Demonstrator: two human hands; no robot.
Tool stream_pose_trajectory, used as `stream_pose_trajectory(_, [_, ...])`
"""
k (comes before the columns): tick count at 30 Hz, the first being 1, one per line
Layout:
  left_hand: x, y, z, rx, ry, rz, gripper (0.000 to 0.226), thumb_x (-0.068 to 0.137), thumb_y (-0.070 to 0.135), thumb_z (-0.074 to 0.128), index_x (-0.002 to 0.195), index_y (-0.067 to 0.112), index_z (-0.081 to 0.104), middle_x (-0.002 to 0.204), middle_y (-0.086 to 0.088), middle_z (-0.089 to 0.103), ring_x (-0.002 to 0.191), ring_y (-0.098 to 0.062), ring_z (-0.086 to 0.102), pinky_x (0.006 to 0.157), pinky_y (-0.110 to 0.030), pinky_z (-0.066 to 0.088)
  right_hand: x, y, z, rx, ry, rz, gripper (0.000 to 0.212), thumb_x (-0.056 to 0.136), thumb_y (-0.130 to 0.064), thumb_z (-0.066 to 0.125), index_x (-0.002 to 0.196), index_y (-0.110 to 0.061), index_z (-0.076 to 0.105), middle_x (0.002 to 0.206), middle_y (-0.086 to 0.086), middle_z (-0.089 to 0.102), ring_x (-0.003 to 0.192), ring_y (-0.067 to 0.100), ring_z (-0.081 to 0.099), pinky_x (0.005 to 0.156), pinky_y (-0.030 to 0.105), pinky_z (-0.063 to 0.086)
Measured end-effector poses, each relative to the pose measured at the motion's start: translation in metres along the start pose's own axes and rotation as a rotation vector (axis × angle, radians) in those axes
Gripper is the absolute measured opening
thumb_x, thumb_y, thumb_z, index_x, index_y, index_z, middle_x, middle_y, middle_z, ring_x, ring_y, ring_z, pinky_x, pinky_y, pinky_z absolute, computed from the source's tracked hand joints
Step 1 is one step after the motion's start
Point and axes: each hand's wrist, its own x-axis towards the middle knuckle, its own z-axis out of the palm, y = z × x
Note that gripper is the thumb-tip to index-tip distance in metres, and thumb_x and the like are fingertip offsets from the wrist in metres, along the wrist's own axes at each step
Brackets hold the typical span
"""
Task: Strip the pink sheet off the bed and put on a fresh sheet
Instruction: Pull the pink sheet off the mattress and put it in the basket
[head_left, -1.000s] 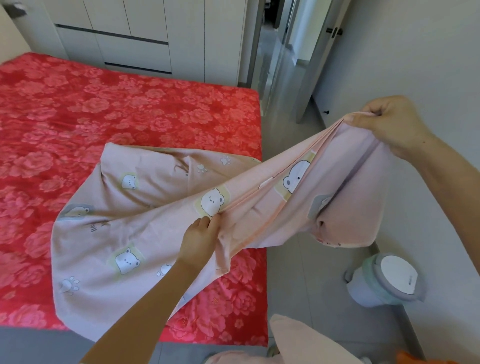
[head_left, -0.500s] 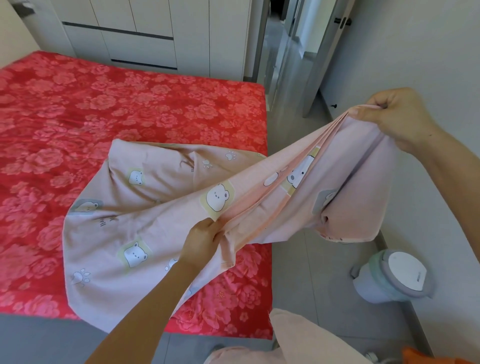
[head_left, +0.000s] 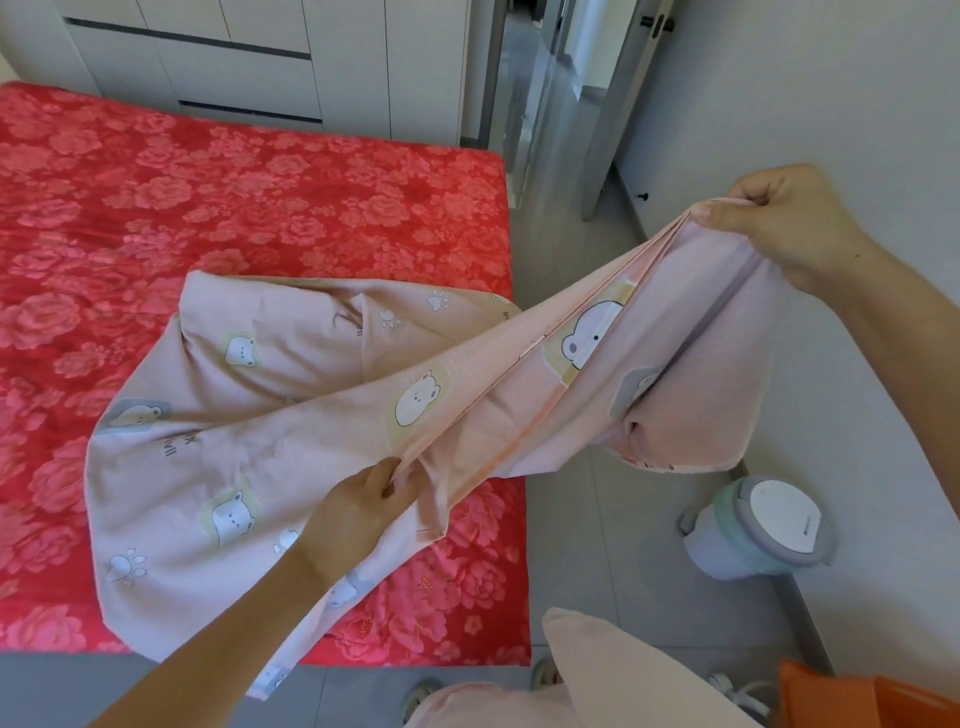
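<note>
A pale pink sheet (head_left: 270, 415) printed with white bears and paw marks lies bunched on the near right corner of the bed (head_left: 234, 208), which shows a red flowered cover. My right hand (head_left: 784, 228) pinches a gathered edge of the sheet up in the air beside the bed. My left hand (head_left: 358, 509) grips the same folded edge lower down, above the bed's near edge. The cloth runs taut between the two hands, and a loose pouch of it hangs below my right hand.
A small lidded bin (head_left: 763, 525) stands on the tiled floor by the right wall. White wardrobe drawers (head_left: 249, 67) stand behind the bed, beside an open door (head_left: 613, 114). Pink cloth (head_left: 623, 680) and something orange (head_left: 872, 701) lie at my feet.
Both hands keep their hold on the sheet's edge. My right hand has shifted slightly, and the view has drifted a little.
</note>
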Motion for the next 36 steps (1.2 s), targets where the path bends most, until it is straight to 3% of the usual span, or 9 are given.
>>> stream_pose_trajectory(5, [0.001,0.042,0.030,-0.131,-0.195,-0.324,0.023,0.074,0.017,0.066,0.092,0.004,0.064,0.093,-0.008,0.053,0.071,-0.027,0.057,0.053,-0.037,0.052,0.002,-0.014,0.005,0.035,0.041,-0.033,0.032,0.078,-0.020,0.076,0.060,-0.007,0.053,0.041,-0.010,0.038,0.044,0.002,0.032,0.045,0.015,0.026])
stream_pose_trajectory(8, [0.012,0.064,0.038,-0.126,-0.413,-0.657,0.068,0.074,0.060,0.063,0.116,0.008,0.054,0.121,-0.014,0.052,0.102,-0.032,0.052,0.079,-0.047,0.051,-0.001,-0.030,0.007,0.046,0.084,-0.034,0.037,0.077,-0.021,0.077,0.065,0.005,0.053,0.042,-0.008,0.032,0.044,0.004,0.030,0.044,0.016,0.024])
stream_pose_trajectory(10, [0.018,0.064,0.043,-0.134,-0.480,-0.731,0.079,0.067,0.060,0.071,0.121,0.007,0.049,0.124,-0.017,0.050,0.106,-0.037,0.052,0.084,-0.052,0.048,-0.004,-0.042,0.007,0.040,0.097,-0.029,0.031,0.077,-0.021,0.076,0.065,-0.001,0.055,0.039,-0.010,0.034,0.041,0.004,0.032,0.043,0.013,0.025])
stream_pose_trajectory(16, [0.023,0.024,0.037,-0.331,-0.221,-0.783,0.065,0.049,-0.005,0.084,0.109,0.010,0.064,0.107,-0.014,0.059,0.090,-0.029,0.054,0.068,-0.042,0.056,-0.004,-0.067,0.006,0.050,0.125,-0.015,0.032,0.077,-0.019,0.077,0.060,-0.007,0.052,0.035,-0.010,0.033,0.036,0.004,0.031,0.040,0.011,0.024])
stream_pose_trajectory(19, [0.014,0.009,0.012,-0.575,-0.201,-0.759,0.011,0.067,0.016,0.081,0.072,0.016,0.071,0.078,0.008,0.061,0.070,-0.009,0.053,0.061,-0.023,0.048,-0.001,-0.067,0.002,0.085,0.158,0.024,0.035,0.067,-0.026,0.081,0.058,-0.009,0.052,0.046,-0.007,0.036,0.044,0.005,0.032,0.043,0.018,0.024])
stream_pose_trajectory(21, [0.010,0.000,-0.010,-0.715,-0.198,-0.846,0.038,0.072,0.025,0.078,0.047,0.028,0.050,0.059,0.012,0.051,0.055,-0.005,0.047,0.053,-0.012,0.033,-0.001,-0.066,0.002,0.100,0.172,0.056,0.035,0.059,-0.032,0.081,0.064,-0.008,0.056,0.054,-0.001,0.036,0.049,0.009,0.033,0.045,0.022,0.024])
stream_pose_trajectory(24, [0.002,-0.017,-0.033,-0.947,-0.333,-1.053,0.025,0.078,0.018,0.077,0.063,0.026,0.059,0.056,0.017,0.060,0.054,0.001,0.053,0.052,-0.010,0.037,-0.006,-0.065,0.004,0.122,0.178,0.100,0.040,0.049,-0.039,0.082,0.060,-0.014,0.054,0.057,0.001,0.036,0.052,0.012,0.033,0.049,0.025,0.023])
stream_pose_trajectory(29, [-0.008,-0.049,-0.059,-1.197,-0.470,-1.104,0.034,0.087,0.037,0.065,0.068,0.009,0.063,0.060,-0.006,0.061,0.062,-0.014,0.056,0.060,-0.021,0.042,-0.017,-0.063,0.005,0.166,0.179,0.112,0.036,0.062,-0.029,0.083,0.054,-0.016,0.051,0.049,-0.005,0.037,0.051,0.011,0.033,0.050,0.027,0.023])
stream_pose_trajectory(36, [-0.027,-0.031,-0.057,-0.608,-0.140,-0.696,0.016,0.083,0.019,0.056,0.077,0.028,0.045,0.073,0.007,0.057,0.071,-0.010,0.052,0.063,-0.017,0.040,-0.025,-0.076,0.004,0.169,0.200,0.133,0.032,0.069,-0.023,0.083,0.057,-0.016,0.054,0.041,-0.011,0.043,0.046,0.006,0.040,0.045,0.020,0.032])
